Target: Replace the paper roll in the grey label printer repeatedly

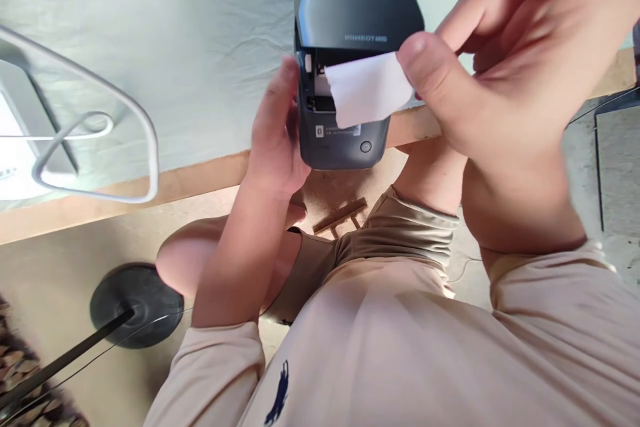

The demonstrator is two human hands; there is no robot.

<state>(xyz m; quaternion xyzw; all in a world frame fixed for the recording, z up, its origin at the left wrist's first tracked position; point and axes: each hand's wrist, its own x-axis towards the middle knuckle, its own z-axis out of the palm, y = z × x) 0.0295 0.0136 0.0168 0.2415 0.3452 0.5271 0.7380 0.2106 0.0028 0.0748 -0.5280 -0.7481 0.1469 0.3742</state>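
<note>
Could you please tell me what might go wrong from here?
The paper strip might tear or crease, since the right hand pinches it at one end and its opposite edge already looks ragged.

The dark printer might slip and drop, as only the left hand grips it, at its side.

The raised lid could perhaps swing down and catch the strip, which lies across the opening.

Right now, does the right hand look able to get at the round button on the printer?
Probably yes: the round button is uncovered, and the left hand grips the opposite side of the printer. However, the right hand holds the white paper.
</note>
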